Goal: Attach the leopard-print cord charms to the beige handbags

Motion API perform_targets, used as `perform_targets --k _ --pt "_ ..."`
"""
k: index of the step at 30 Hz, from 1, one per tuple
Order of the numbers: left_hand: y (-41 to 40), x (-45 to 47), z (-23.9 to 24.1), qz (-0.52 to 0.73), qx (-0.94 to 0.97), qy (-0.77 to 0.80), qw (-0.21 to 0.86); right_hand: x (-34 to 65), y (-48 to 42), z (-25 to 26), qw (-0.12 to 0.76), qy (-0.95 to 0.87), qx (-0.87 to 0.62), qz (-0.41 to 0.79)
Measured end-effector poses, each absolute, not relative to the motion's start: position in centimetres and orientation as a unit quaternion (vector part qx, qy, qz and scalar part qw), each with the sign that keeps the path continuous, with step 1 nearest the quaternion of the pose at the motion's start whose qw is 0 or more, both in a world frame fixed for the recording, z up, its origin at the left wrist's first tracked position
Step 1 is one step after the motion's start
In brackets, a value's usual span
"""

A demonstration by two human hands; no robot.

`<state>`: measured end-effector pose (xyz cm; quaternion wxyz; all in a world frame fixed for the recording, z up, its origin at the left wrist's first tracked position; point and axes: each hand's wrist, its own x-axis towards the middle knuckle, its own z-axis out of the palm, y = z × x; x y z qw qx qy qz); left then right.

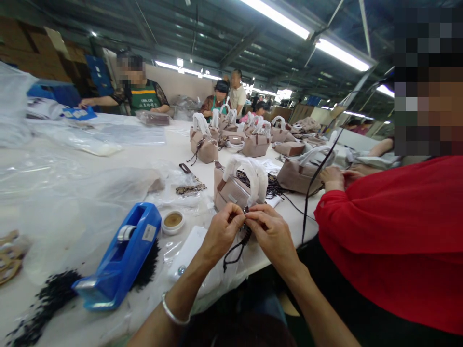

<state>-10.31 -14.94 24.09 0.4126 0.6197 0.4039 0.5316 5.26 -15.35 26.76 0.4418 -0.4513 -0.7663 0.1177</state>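
Observation:
A beige handbag [224,190] with white-wrapped handles [258,180] stands upright on the table directly in front of me. At its near side, my left hand [224,229] and my right hand [269,230] meet, fingertips pinched together around the top of a dark braided cord. A small shiny metal piece [246,209] shows between the fingertips. Below them the dark braided cord [234,254] hangs down and ends in a loop. My fingers hide exactly how the cord joins the bag. A silver bangle circles my left wrist.
To my left stand a blue tape dispenser [119,255], a small round tin [173,221] and piles of black bits [54,294]. Clear plastic bags [87,193] spread beyond. More handbags [256,143] stand behind. A person in a red top [390,231] works close on my right.

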Motion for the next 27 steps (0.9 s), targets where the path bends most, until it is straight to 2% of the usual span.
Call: perform_targets --k 3,8,12,15,18,21,27 --pt "-14.5 -10.5 24.0 0.541 0.632 0.411 0.373 5.5 -15.2 26.8 0.46 -0.74 -0.454 0.187" --pt "-13.4 -9.5 22.9 0.511 0.688 0.47 0.212 5.4 -15.3 27.0 0.46 -0.637 -0.489 0.378" --pt "-13.0 -8.4 22.1 0.473 0.7 0.518 0.135 5.5 -15.1 26.9 0.46 -0.611 -0.511 0.393" --pt "-13.0 -8.5 21.9 0.473 0.681 0.529 0.179 5.7 -15.1 26.8 0.435 -0.633 -0.535 0.351" --pt "-13.1 -9.1 21.6 0.486 0.674 0.511 0.218 5.7 -15.2 27.0 0.397 -0.718 -0.531 0.211" --pt "-13.0 -9.3 21.5 0.492 0.682 0.501 0.204 5.5 -15.4 27.0 0.363 -0.766 -0.521 0.094" --pt "-12.8 -8.8 21.4 0.475 0.713 0.496 0.141 5.5 -15.1 26.7 0.34 -0.774 -0.534 0.0"
